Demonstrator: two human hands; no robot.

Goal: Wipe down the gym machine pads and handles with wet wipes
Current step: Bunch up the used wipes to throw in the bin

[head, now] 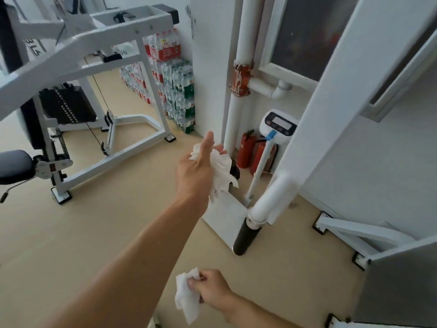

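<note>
A crumpled wet wipe is held by the left hand, thumb extended, over a black handle end. A second wipe is pinched by the right hand. Nearby, a black grip projects over open beige floor.

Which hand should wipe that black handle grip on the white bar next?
Left, probably. The left hand with its wipe is extended nearer the black grip; the right hand sits low, close to the body.
</note>
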